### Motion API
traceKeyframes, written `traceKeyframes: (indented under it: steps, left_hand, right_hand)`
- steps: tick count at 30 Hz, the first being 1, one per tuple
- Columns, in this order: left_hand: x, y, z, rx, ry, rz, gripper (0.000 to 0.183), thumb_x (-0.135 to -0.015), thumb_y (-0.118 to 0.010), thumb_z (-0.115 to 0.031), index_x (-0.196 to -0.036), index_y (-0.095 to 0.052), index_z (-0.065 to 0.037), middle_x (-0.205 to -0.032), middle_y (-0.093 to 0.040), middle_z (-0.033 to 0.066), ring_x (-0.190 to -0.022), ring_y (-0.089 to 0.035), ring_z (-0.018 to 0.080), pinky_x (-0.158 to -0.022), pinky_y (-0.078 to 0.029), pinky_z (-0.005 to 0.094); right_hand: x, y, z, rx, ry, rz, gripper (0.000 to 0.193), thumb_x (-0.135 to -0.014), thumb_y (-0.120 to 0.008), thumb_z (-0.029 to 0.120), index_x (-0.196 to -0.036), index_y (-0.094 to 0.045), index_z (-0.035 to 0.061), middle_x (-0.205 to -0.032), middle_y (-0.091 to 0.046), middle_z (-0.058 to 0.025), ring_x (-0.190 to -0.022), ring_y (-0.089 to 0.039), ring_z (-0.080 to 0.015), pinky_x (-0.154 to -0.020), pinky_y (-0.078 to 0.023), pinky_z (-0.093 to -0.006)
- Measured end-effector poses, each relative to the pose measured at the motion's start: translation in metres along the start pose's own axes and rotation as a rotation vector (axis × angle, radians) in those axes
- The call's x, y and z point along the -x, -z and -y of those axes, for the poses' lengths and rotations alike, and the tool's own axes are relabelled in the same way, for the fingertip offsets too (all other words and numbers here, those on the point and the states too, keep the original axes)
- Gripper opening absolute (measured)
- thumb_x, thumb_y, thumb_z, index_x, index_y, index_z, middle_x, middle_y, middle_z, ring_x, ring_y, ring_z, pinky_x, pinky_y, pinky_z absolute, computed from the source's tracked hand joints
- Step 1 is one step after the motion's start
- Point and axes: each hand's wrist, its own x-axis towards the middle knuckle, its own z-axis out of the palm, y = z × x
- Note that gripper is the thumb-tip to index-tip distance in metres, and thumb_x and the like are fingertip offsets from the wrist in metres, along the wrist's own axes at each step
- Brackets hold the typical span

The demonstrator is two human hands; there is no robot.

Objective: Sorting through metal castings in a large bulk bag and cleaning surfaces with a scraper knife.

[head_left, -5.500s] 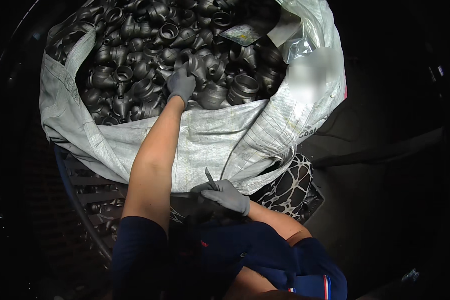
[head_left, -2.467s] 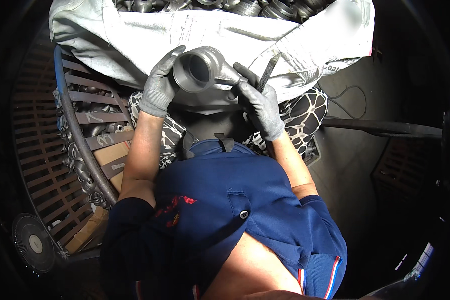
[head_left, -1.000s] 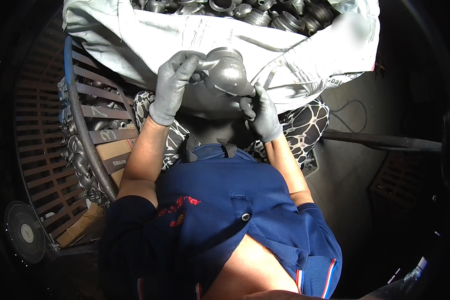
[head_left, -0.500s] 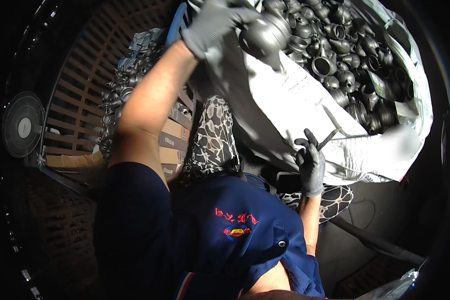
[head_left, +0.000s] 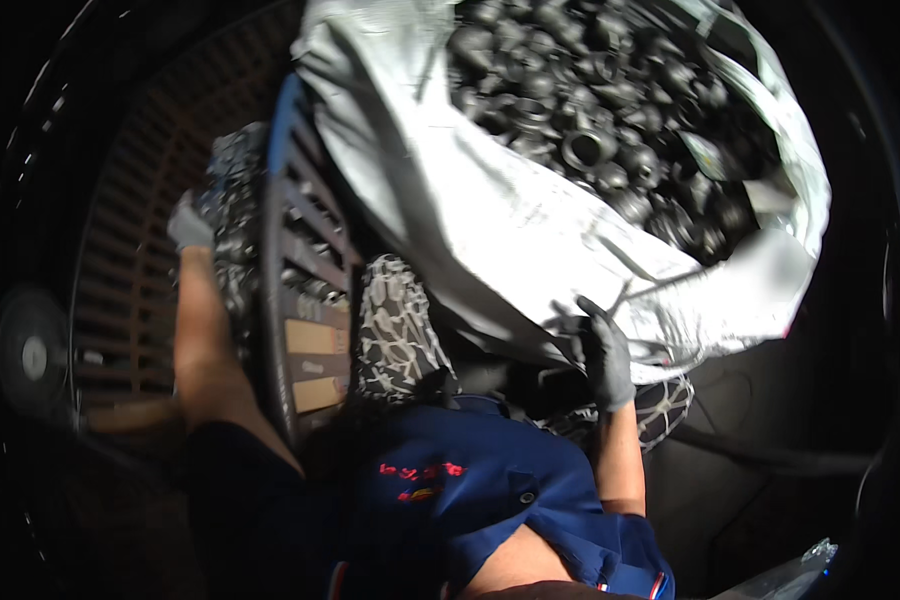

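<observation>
My left hand [head_left: 190, 225], in a grey glove, reaches far left to a heap of dark, shiny fittings [head_left: 237, 225] inside a slatted crate. Motion smears its fingers, so whether it grips anything does not show. My right hand [head_left: 606, 360], gloved too, is by the near side of a large white sack [head_left: 500, 215], with its fingers apart and nothing visible in them. Heaped in the sack are many dark, rounded, hollow fittings [head_left: 585, 150] with round openings.
The slatted crate's blue-topped side [head_left: 282, 125] stands between my left arm and the sack. A round fan [head_left: 34, 355] is at the far left. Cardboard pieces [head_left: 315, 365] lie behind the slats. My patterned trouser leg [head_left: 395, 325] is under the sack's edge.
My left hand has swung from above the sack, where it held a bulbous dark fitting, down left to the crate's heap. That fitting is no longer distinguishable. My right hand stays beside the sack.
</observation>
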Motion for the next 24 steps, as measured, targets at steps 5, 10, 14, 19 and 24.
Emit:
traceKeyframes:
  steps: [5, 10, 14, 19, 24]
  left_hand:
    - [-0.017, -0.026, -0.272, 1.046, 0.449, 0.358, 0.03, -0.093, -0.053, -0.017, -0.116, -0.058, 0.002, -0.105, -0.064, 0.0136, -0.094, -0.062, 0.0195, -0.086, -0.048, 0.0292]
    - [0.055, -0.064, -0.475, 1.033, 0.08, 0.841, 0.029, -0.092, -0.057, -0.015, -0.115, -0.059, 0.002, -0.1, -0.066, 0.0055, -0.089, -0.062, 0.0109, -0.077, -0.048, 0.02]
    - [0.131, -0.133, -0.567, 1.187, -0.09, 1.175, 0.033, -0.088, -0.062, -0.011, -0.117, -0.057, 0.003, -0.105, -0.064, 0.0074, -0.09, -0.061, 0.0112, -0.076, -0.048, 0.0199]
    - [0.198, -0.242, -0.622, 1.236, 0.596, 1.395, 0.024, -0.091, -0.054, -0.018, -0.112, -0.059, -0.008, -0.108, -0.059, 0.0105, -0.095, -0.057, 0.0228, -0.083, -0.05, 0.046]
    - [0.236, -0.319, -0.647, 1.074, 0.823, 1.349, 0.023, -0.089, -0.054, -0.031, -0.104, -0.061, -0.014, -0.1, -0.061, 0.0075, -0.095, -0.057, 0.0222, -0.082, -0.049, 0.0458]
  right_hand:
    - [-0.022, 0.018, 0.003, -0.046, -0.005, 0.002, 0.042, -0.098, -0.041, 0.024, -0.128, -0.047, -0.0046, -0.086, -0.063, -0.0089, -0.056, -0.045, -0.0071, -0.054, -0.042, -0.0217]
    - [-0.032, 0.034, -0.016, -0.257, 0.042, -0.08, 0.041, -0.099, -0.04, 0.024, -0.123, -0.05, -0.0072, -0.079, -0.064, -0.0119, -0.051, -0.038, -0.0061, -0.053, -0.041, -0.0221]
    - [-0.028, 0.05, -0.021, -0.191, 0.047, -0.059, 0.04, -0.098, -0.04, 0.024, -0.118, -0.054, -0.007, -0.079, -0.066, -0.0115, -0.05, -0.037, -0.0055, -0.048, -0.035, -0.0196]
    - [-0.023, 0.06, -0.013, -0.203, -0.056, -0.009, 0.04, -0.097, -0.039, 0.021, -0.12, -0.054, -0.0068, -0.085, -0.067, -0.0099, -0.049, -0.037, -0.0042, -0.05, -0.037, -0.0179]
    - [-0.03, 0.062, -0.02, -0.272, -0.11, 0.009, 0.037, -0.098, -0.039, 0.019, -0.12, -0.054, -0.0068, -0.083, -0.066, -0.0085, -0.048, -0.037, -0.0043, -0.047, -0.033, -0.018]
